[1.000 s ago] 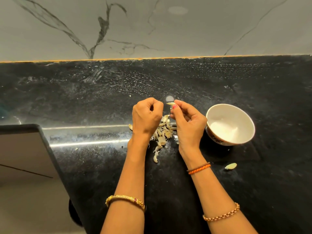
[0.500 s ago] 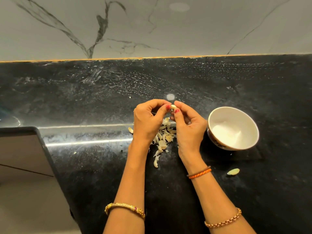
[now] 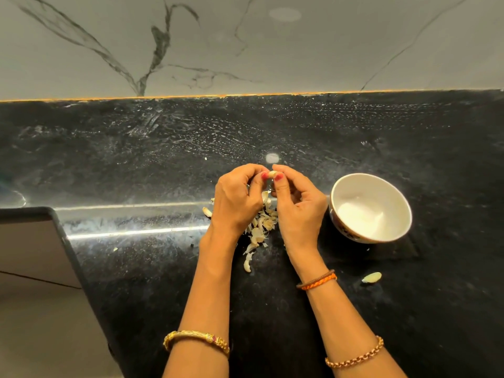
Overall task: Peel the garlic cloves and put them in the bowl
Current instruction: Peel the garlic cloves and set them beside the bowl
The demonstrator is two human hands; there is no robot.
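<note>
A small pale garlic clove (image 3: 272, 174) sits pinched between the fingertips of both hands, held above the black tabletop (image 3: 136, 159) at about the centre of the view. The left hand (image 3: 238, 199) grasps it from the 9 o'clock side, thumb and forefinger curled onto it; the right hand (image 3: 298, 205) grasps it from the 3 o'clock side in the same way, red-painted thumbnails almost meeting over the clove. How much skin remains on it is too small to tell.

Directly below the hands, toward 6 o'clock, a loose heap of peelings (image 3: 259, 227) lies on the tabletop, partly hidden by both wrists, with a few scraps trailing further down.

At 3 o'clock from the hands stands the white bowl (image 3: 392, 203), just beside the right hand and upright; nothing can be made out inside it. Toward 5 o'clock from the hands, apart from the bowl, a single loose clove (image 3: 371, 277) lies on the tabletop.

The right wrist carries an orange and brown band (image 3: 317, 280), with a chain bracelet (image 3: 354, 358) lower on the forearm; the left forearm wears a gold bangle (image 3: 196, 340). At 12 o'clock a veined marble wall (image 3: 245, 45) rises behind the tabletop.
</note>
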